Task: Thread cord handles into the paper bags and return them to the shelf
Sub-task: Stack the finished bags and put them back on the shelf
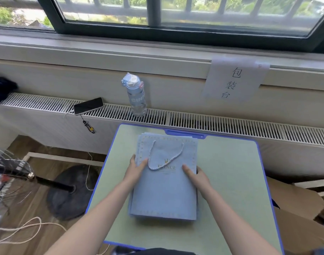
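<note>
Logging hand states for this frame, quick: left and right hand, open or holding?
Left hand: open, straight fingers resting on the bag stack's left edge.
Right hand: on the stack's right edge; grip cannot be told.
</note>
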`<state>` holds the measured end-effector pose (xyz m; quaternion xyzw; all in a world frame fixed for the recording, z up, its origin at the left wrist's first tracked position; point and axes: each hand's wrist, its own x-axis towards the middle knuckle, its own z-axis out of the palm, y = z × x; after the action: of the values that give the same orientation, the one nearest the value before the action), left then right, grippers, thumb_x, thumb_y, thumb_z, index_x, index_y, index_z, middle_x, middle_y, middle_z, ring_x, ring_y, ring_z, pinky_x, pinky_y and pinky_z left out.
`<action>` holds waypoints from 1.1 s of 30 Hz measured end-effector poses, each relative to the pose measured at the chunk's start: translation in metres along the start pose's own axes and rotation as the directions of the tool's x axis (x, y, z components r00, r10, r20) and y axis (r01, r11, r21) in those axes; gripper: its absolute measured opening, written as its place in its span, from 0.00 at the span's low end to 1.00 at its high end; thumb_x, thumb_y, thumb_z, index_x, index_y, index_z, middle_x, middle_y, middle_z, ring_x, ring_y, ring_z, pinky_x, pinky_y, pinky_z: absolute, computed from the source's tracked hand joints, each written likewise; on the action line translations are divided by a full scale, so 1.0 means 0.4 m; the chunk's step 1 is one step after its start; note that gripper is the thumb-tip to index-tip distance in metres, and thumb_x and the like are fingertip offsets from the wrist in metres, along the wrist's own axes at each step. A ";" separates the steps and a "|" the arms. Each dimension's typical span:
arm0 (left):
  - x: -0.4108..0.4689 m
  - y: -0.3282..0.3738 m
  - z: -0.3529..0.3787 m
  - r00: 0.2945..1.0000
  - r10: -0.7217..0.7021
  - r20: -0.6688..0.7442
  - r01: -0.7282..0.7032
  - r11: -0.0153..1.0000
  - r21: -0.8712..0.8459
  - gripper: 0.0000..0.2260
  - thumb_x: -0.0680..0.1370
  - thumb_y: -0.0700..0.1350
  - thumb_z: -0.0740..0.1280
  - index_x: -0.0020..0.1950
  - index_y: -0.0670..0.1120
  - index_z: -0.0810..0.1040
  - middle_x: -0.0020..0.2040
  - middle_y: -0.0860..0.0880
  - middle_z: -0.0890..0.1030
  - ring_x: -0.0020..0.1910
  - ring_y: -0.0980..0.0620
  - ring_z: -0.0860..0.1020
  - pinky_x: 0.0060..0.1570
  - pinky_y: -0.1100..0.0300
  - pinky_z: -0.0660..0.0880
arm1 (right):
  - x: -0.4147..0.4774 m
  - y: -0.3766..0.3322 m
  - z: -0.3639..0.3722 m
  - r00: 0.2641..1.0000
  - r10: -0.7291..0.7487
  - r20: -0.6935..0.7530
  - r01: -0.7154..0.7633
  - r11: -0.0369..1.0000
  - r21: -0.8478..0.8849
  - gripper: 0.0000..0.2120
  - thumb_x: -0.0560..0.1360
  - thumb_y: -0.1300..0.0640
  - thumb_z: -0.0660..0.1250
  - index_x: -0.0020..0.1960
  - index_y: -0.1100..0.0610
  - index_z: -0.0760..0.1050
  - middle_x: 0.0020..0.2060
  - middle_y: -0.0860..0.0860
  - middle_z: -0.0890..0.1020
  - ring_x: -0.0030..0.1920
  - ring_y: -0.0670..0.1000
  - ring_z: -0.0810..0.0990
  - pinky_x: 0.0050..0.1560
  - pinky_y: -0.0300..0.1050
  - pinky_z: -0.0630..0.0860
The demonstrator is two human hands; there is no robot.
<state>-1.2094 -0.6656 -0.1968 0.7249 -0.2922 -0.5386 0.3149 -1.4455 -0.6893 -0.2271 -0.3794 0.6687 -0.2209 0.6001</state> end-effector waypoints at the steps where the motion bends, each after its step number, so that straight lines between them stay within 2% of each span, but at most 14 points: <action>1: -0.002 -0.020 -0.005 1.000 -0.024 0.012 0.025 0.998 -0.063 0.36 0.68 0.61 0.70 0.71 0.48 0.64 0.65 0.47 0.76 0.58 0.48 0.78 0.59 0.49 0.74 | 0.002 0.003 -0.004 1.000 0.003 0.022 -0.003 1.000 0.015 0.27 0.65 0.37 0.72 0.57 0.52 0.75 0.51 0.48 0.82 0.47 0.47 0.82 0.48 0.44 0.78; 3: -0.019 -0.062 -0.011 0.997 -0.075 0.027 0.078 0.986 -0.149 0.37 0.62 0.64 0.70 0.66 0.48 0.70 0.59 0.47 0.79 0.52 0.49 0.81 0.54 0.49 0.77 | 0.006 0.006 -0.006 0.998 0.026 0.058 -0.031 0.996 0.078 0.31 0.61 0.36 0.74 0.57 0.54 0.76 0.50 0.49 0.83 0.47 0.49 0.83 0.51 0.48 0.79; 6: -0.049 -0.098 -0.013 0.990 -0.127 0.066 0.139 0.963 -0.230 0.36 0.59 0.64 0.72 0.62 0.47 0.73 0.54 0.47 0.82 0.49 0.47 0.83 0.50 0.50 0.79 | 0.002 0.004 -0.006 0.992 0.077 0.098 -0.092 0.983 0.159 0.25 0.68 0.44 0.73 0.58 0.57 0.76 0.49 0.52 0.84 0.47 0.52 0.84 0.50 0.50 0.80; 8: -0.044 -0.104 -0.018 0.978 -0.179 0.108 0.201 0.945 -0.259 0.29 0.67 0.59 0.73 0.62 0.45 0.74 0.52 0.46 0.83 0.48 0.46 0.83 0.48 0.51 0.79 | -0.008 0.005 -0.002 0.988 0.104 0.114 -0.126 0.971 0.202 0.21 0.70 0.47 0.73 0.57 0.59 0.75 0.47 0.53 0.84 0.45 0.53 0.84 0.44 0.48 0.81; 10: -0.038 -0.095 -0.024 0.966 -0.211 0.146 0.246 0.925 -0.289 0.20 0.76 0.52 0.68 0.64 0.44 0.74 0.51 0.45 0.83 0.46 0.47 0.83 0.42 0.54 0.79 | -0.013 0.015 0.002 0.985 0.120 0.120 -0.147 0.957 0.249 0.22 0.70 0.48 0.73 0.57 0.60 0.75 0.47 0.55 0.84 0.45 0.54 0.84 0.41 0.47 0.81; 12: -0.039 -0.089 -0.025 0.962 -0.223 0.159 0.262 0.919 -0.295 0.18 0.78 0.50 0.66 0.64 0.43 0.74 0.50 0.45 0.83 0.44 0.49 0.83 0.36 0.58 0.79 | -0.020 0.015 0.006 0.984 0.124 0.129 -0.155 0.949 0.275 0.29 0.66 0.47 0.76 0.60 0.61 0.73 0.49 0.56 0.84 0.46 0.56 0.84 0.44 0.50 0.81; 14: -0.045 -0.089 -0.026 0.961 -0.224 0.162 0.265 0.916 -0.302 0.17 0.78 0.51 0.65 0.64 0.44 0.74 0.50 0.46 0.83 0.43 0.49 0.83 0.34 0.59 0.79 | -0.025 0.014 0.010 0.984 0.122 0.129 -0.156 0.943 0.295 0.34 0.61 0.46 0.78 0.60 0.61 0.72 0.50 0.57 0.83 0.46 0.57 0.84 0.46 0.53 0.81; 20: -0.066 -0.089 -0.050 0.962 -0.141 0.235 0.207 0.935 -0.287 0.25 0.74 0.57 0.69 0.67 0.47 0.72 0.54 0.47 0.83 0.51 0.47 0.82 0.49 0.52 0.79 | -0.077 0.001 0.012 0.998 0.064 0.025 -0.068 0.925 0.373 0.20 0.70 0.55 0.73 0.58 0.61 0.74 0.48 0.58 0.83 0.44 0.58 0.84 0.43 0.53 0.80; 23: -0.081 -0.091 -0.078 0.966 -0.086 0.245 0.148 0.958 -0.245 0.37 0.63 0.64 0.72 0.68 0.50 0.70 0.57 0.48 0.82 0.53 0.47 0.82 0.56 0.47 0.77 | -0.118 -0.001 0.031 0.999 0.035 -0.006 -0.030 0.916 0.400 0.20 0.70 0.56 0.73 0.58 0.62 0.74 0.48 0.58 0.83 0.43 0.58 0.84 0.43 0.53 0.81; 25: -0.093 -0.100 -0.102 0.959 -0.100 0.266 0.161 0.962 -0.221 0.40 0.59 0.66 0.71 0.66 0.49 0.72 0.56 0.48 0.82 0.53 0.47 0.82 0.58 0.46 0.75 | -0.154 0.002 0.050 0.999 0.018 -0.031 -0.004 0.915 0.403 0.21 0.70 0.56 0.74 0.59 0.61 0.73 0.49 0.58 0.83 0.44 0.58 0.84 0.42 0.52 0.81; 27: -0.108 -0.116 -0.128 0.951 -0.142 0.275 0.192 0.968 -0.163 0.38 0.59 0.67 0.72 0.63 0.47 0.75 0.52 0.47 0.84 0.51 0.46 0.82 0.59 0.48 0.75 | -0.186 0.013 0.075 0.998 0.007 -0.061 0.018 0.913 0.407 0.21 0.70 0.55 0.74 0.58 0.61 0.72 0.49 0.57 0.83 0.44 0.57 0.84 0.40 0.49 0.80; 30: -0.147 -0.148 -0.189 0.956 -0.144 0.257 0.189 0.969 -0.157 0.32 0.66 0.65 0.71 0.61 0.45 0.77 0.50 0.47 0.84 0.49 0.46 0.83 0.56 0.50 0.76 | -0.245 0.026 0.143 0.998 -0.020 -0.066 0.045 0.913 0.405 0.26 0.65 0.51 0.75 0.57 0.61 0.73 0.47 0.57 0.84 0.43 0.57 0.84 0.40 0.49 0.80; 32: -0.171 -0.169 -0.248 0.954 -0.130 0.269 0.182 0.967 -0.177 0.34 0.63 0.66 0.70 0.61 0.45 0.77 0.52 0.45 0.83 0.51 0.45 0.82 0.59 0.47 0.75 | -0.290 0.035 0.211 0.996 -0.040 -0.074 0.067 0.908 0.414 0.24 0.64 0.50 0.70 0.55 0.61 0.74 0.44 0.56 0.83 0.40 0.55 0.83 0.38 0.47 0.78; 33: -0.186 -0.175 -0.279 0.951 -0.126 0.281 0.184 0.964 -0.191 0.33 0.66 0.65 0.70 0.62 0.45 0.77 0.53 0.44 0.83 0.53 0.44 0.81 0.60 0.45 0.74 | -0.314 0.039 0.246 0.995 -0.052 -0.088 0.084 0.904 0.420 0.21 0.65 0.51 0.69 0.54 0.60 0.74 0.43 0.55 0.83 0.40 0.54 0.83 0.38 0.47 0.78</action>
<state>-1.1142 -0.5489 -0.1816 0.6283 -0.2137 -0.6828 0.3056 -1.3550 -0.5670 -0.1770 -0.2550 0.6132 -0.3953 0.6346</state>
